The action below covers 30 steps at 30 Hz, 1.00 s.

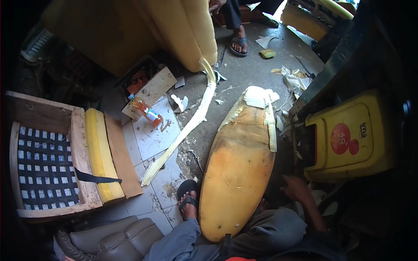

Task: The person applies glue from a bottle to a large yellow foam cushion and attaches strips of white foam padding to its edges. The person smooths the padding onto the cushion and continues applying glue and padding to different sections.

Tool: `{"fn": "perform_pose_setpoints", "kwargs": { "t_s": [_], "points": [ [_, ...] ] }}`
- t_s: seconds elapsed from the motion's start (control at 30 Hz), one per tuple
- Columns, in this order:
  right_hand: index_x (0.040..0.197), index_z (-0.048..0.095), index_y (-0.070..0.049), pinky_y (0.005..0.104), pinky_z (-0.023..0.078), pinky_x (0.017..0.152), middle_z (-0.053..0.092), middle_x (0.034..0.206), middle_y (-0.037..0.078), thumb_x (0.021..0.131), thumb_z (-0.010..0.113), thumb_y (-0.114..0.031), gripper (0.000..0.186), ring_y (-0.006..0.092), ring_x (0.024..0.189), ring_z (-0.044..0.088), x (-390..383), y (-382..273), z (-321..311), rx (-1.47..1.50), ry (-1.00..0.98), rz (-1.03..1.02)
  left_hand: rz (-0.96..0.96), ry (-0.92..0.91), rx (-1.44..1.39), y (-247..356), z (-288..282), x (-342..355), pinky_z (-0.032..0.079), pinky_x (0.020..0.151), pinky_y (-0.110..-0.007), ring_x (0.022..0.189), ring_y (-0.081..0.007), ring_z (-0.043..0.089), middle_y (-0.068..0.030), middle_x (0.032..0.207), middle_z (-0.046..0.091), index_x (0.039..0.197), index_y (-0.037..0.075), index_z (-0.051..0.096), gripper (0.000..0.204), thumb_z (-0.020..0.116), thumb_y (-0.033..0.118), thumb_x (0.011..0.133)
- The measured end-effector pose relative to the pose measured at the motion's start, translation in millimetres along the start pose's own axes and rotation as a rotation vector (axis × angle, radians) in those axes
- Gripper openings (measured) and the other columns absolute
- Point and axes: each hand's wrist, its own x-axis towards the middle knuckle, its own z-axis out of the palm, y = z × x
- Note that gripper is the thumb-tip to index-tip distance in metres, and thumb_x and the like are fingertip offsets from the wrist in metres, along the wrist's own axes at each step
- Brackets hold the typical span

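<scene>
A long, worn orange-yellow foam cushion (237, 187) lies between my legs, rounded at its near end. Paler foam (257, 96) covers its far end, and a pale strip runs down its right edge. Just right of the cushion is my right hand (297, 189), in shadow, its fingers apart and nothing visible in them. My left hand does not show. A long cream foam strip (191, 126) stretches over the floor left of the cushion, its far end against a large yellow foam-covered piece (191, 35).
At left stands a wooden frame with black webbing (45, 167), beside a yellow foam block (102, 156). A bottle of orange liquid (147, 111) lies near a board (152, 91). A yellow plastic container (348, 135) is at right. Another person's sandalled foot (238, 42) rests beyond scattered scraps.
</scene>
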Motion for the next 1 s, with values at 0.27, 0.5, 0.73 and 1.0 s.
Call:
{"fn": "perform_pose_setpoints", "kwargs": {
  "t_s": [0.27, 0.5, 0.73, 1.0],
  "points": [
    [0.141, 0.056, 0.000, 0.0493, 0.050, 0.102, 0.065, 0.128, 0.031, 0.096, 0.069, -0.035, 0.059, 0.0454, 0.122, 0.062, -22.9, -13.4, 41.9, 0.141, -0.030, 0.129, 0.213, -0.146, 0.244, 127.8, -162.2, 0.3, 0.055, 0.094, -0.041, 0.105, -0.0346, 0.072, -0.0232, 0.108, 0.073, 0.132, 0.006, 0.065, 0.048, 0.065, 0.038, 0.096],
    [0.156, 0.037, -0.002, 0.0473, 0.045, 0.110, 0.061, 0.137, 0.031, 0.090, 0.073, -0.045, 0.086, 0.0449, 0.132, 0.057, -15.4, -57.2, 84.3, 0.684, 0.042, 0.160, 0.584, -0.665, 0.017, 213.3, -101.0, 71.9, 0.054, 0.091, -0.039, 0.112, -0.0310, 0.069, -0.0300, 0.126, 0.066, 0.149, -0.012, 0.035, 0.091, 0.071, 0.050, 0.094],
    [0.162, 0.024, 0.001, 0.0432, 0.032, 0.122, 0.044, 0.157, 0.028, 0.085, 0.081, -0.039, 0.103, 0.0381, 0.149, 0.040, -13.8, -58.8, 72.4, 0.895, 0.048, 0.119, 0.469, -0.410, 0.151, 239.7, -97.5, 37.9, 0.049, 0.105, -0.045, 0.125, -0.0437, 0.063, -0.0359, 0.129, 0.062, 0.141, -0.014, 0.037, 0.107, 0.085, 0.055, 0.075],
    [0.162, 0.022, 0.001, 0.0426, 0.036, 0.119, 0.049, 0.151, 0.028, 0.081, 0.084, -0.022, 0.105, 0.0363, 0.143, 0.046, -4.1, -59.3, 84.9, 1.036, 0.179, 0.011, 0.409, -0.182, -0.064, 206.7, -60.1, 39.6, 0.053, 0.099, -0.041, 0.113, -0.0360, 0.068, -0.0281, 0.122, 0.066, 0.142, -0.011, 0.041, 0.100, 0.086, 0.052, 0.078]
  ]
}}
